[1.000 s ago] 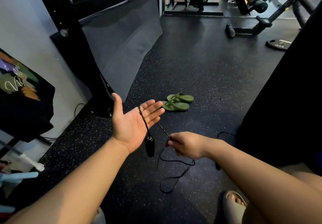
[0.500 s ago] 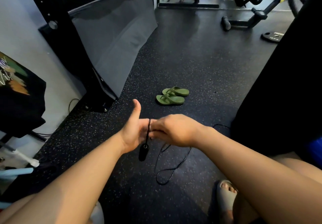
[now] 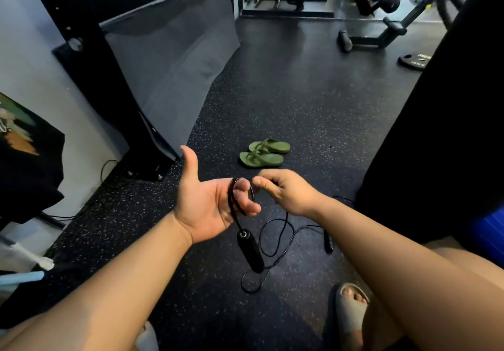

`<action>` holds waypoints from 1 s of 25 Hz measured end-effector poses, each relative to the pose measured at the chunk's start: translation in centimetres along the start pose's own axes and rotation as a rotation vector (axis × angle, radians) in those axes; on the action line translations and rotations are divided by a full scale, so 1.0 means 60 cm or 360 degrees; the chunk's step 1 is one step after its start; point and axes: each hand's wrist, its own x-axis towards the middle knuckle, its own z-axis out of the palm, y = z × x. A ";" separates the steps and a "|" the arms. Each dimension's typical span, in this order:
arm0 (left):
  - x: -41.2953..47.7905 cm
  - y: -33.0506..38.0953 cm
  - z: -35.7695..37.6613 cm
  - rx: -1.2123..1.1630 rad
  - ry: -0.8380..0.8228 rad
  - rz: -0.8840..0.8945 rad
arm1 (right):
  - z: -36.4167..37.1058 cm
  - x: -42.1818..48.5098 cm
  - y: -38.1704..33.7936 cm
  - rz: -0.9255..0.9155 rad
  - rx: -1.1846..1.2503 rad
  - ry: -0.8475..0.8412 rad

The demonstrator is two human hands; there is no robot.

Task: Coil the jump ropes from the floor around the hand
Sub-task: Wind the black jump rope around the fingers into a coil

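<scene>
A thin black jump rope loops around the open left hand's fingers, handle dangling; the right hand pinches the cord.

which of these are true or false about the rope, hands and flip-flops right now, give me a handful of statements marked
1. The rope is looped around the left hand's fingers. True.
2. One handle hangs below the left hand. True.
3. The right hand is flat on the floor. False: it is raised, pinching the rope beside the left fingertips.
4. All the rope is coiled. False: loose loops and a second handle lie on the floor.
5. The flip-flops are red. False: they are green.
</scene>
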 end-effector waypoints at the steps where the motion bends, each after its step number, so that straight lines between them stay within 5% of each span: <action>1: 0.000 0.001 0.000 -0.0074 0.0047 0.0085 | 0.010 -0.002 0.001 0.0062 0.0012 -0.0049; 6: -0.002 0.020 -0.013 -0.0262 0.0141 0.0437 | 0.032 -0.011 -0.007 0.0221 -0.0175 -0.0376; 12: 0.002 0.036 -0.054 -0.0121 0.0390 0.0550 | 0.028 -0.017 -0.022 -0.0031 -0.0642 -0.0566; 17: 0.015 0.010 -0.069 0.0398 0.0447 0.0173 | 0.016 -0.016 -0.067 -0.0482 -0.0961 -0.0329; 25: 0.002 -0.019 -0.028 0.0812 -0.0292 -0.0546 | -0.023 -0.012 -0.060 -0.0654 -0.0851 -0.0088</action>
